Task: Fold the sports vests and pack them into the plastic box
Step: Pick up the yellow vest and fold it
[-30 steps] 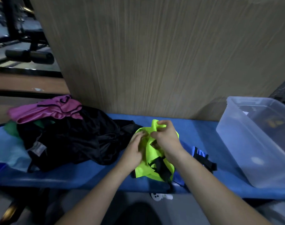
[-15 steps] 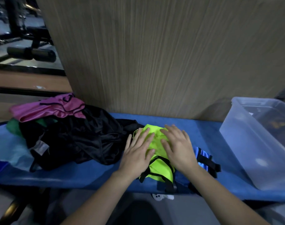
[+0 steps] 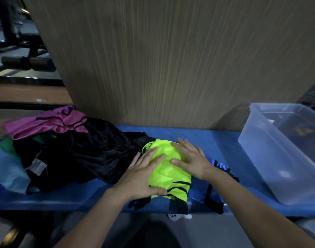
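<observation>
A folded neon-yellow vest (image 3: 169,173) with black trim lies on the blue bench (image 3: 215,140), on top of a blue vest (image 3: 214,190). My left hand (image 3: 144,174) lies flat on the yellow vest's left side with straight fingers. My right hand (image 3: 192,158) presses flat on its right side. A clear plastic box (image 3: 271,158) stands on the bench at the right, about a hand's width from the vests. A heap of unfolded vests sits at the left: black (image 3: 81,151), pink (image 3: 45,122), green (image 3: 7,145) and light blue (image 3: 4,170).
A wood-grain panel (image 3: 171,59) rises right behind the bench. Gym equipment (image 3: 27,61) stands on the floor at the far left. The bench's front edge runs just under my wrists. A small white object (image 3: 174,216) lies on the floor below the bench.
One second ago both hands pinched the yellow vest, folding it. They have since let go and flattened onto it, and the vest now lies smoothed on the blue vest.
</observation>
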`<state>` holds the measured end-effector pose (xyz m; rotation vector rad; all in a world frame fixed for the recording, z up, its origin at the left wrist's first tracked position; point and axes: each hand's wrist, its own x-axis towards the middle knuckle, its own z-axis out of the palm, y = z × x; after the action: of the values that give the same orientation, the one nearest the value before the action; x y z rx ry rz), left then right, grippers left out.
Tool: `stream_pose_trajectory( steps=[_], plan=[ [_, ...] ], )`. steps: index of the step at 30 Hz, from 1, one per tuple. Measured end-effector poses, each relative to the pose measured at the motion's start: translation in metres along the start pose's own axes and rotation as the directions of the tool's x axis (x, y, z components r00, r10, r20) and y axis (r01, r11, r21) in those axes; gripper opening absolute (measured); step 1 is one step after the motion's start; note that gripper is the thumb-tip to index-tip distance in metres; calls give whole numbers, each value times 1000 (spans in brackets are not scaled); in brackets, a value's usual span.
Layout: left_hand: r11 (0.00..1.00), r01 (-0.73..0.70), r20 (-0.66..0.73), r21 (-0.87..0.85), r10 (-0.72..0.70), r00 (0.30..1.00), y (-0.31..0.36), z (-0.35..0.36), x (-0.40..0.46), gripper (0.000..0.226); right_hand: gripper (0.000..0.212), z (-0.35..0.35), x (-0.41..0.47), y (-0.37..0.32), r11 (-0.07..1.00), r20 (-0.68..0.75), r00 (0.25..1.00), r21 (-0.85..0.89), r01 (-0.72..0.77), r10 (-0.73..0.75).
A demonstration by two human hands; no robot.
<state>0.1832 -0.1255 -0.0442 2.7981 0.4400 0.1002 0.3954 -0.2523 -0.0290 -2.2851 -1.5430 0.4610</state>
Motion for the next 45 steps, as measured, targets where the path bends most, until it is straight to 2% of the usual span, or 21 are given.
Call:
stream_pose_trajectory(
  steps=[2, 3, 4, 6, 8, 10, 14, 16, 19, 20, 22, 24, 27, 29, 32, 35, 37, 39, 41, 42, 45],
  plan=[
    [997, -76, -255, -15, 69, 964, 17, -3, -2, 77, 96, -10, 8, -2, 996, -104, 992, -51, 71, -76],
    [994, -105, -360, -31, 87, 929, 26, -3, -3, 57, 86, -13, 13, -5, 990, -103, 988, -97, 103, -113],
    [991, -129, -389, -37, 105, 915, 35, -1, -5, 45, 71, -14, 19, -8, 982, -68, 989, -141, 122, -132],
    [980, -189, -262, -60, 168, 950, 44, 11, -10, 39, 50, -10, 29, -11, 967, 39, 990, -215, 139, -134],
    [959, -267, -106, -100, 256, 961, 41, 21, -15, 39, 52, -6, 33, -10, 967, 115, 990, -229, 112, -87],
    [930, -320, -109, -180, 304, 946, 32, 22, -18, 35, 56, -6, 36, -8, 979, 102, 994, -190, 67, -48],
    [919, -279, -254, -277, 210, 944, 24, 14, -31, 31, 72, -13, 40, -13, 993, -48, 999, -117, -13, 7],
    [944, -249, -306, -217, 177, 935, 27, 11, -36, 46, 81, -19, 42, -20, 989, -76, 994, -118, -92, 84],
    [995, -95, -159, -38, 88, 983, 35, 11, -36, 105, 89, -31, 45, -29, 945, 40, 963, -205, -255, 268],
    [998, -61, -112, 31, 64, 992, 38, 14, -36, 114, 89, -33, 46, -31, 926, 64, 950, -251, -281, 305],
    [993, -29, -72, 116, 37, 997, 42, 24, -37, 116, 83, -35, 45, -35, 896, 76, 942, -342, -282, 326],
    [985, 1, -96, 172, 16, 995, 50, 31, -39, 111, 78, -36, 42, -37, 893, 87, 942, -354, -276, 325],
    [980, 21, -229, 195, 24, 973, 62, 38, -40, 87, 72, -42, 35, -40, 934, 180, 922, -172, -313, 342],
    [984, 5, -288, 179, 48, 956, 64, 41, -41, 74, 54, -46, 28, -42, 947, 219, 922, -25, -321, 318],
    [994, -62, -322, 93, 88, 943, 59, 39, -44, 59, 27, -49, 12, -47, 911, 189, 940, 252, -325, 283],
    [991, -121, -463, 53, 132, 877, 47, 23, -43, 52, 21, -52, -11, -46, 768, 113, 954, 572, -290, 276],
    [977, -168, -580, 128, 211, 787, 39, 5, -35, 44, 23, -57, -31, -43, 569, 49, 952, 792, -221, 301],
    [951, -222, -645, 216, 310, 698, 38, -14, -23, 34, 24, -57, -53, -37, 406, -14, 934, 903, -141, 356],
    [911, -302, -635, 281, 413, 653, 40, -24, -7, 27, 24, -46, -75, -28, 331, -49, 885, 936, -121, 462],
    [892, -341, -598, 299, 453, 662, 40, -24, 3, 26, 25, -38, -84, -22, 323, -61, 852, 937, -130, 520],
    [862, -413, -399, 294, 503, 766, 28, -2, 28, 36, 29, -14, -105, -3, 357, -65, 781, 910, -209, 622]
  ],
)
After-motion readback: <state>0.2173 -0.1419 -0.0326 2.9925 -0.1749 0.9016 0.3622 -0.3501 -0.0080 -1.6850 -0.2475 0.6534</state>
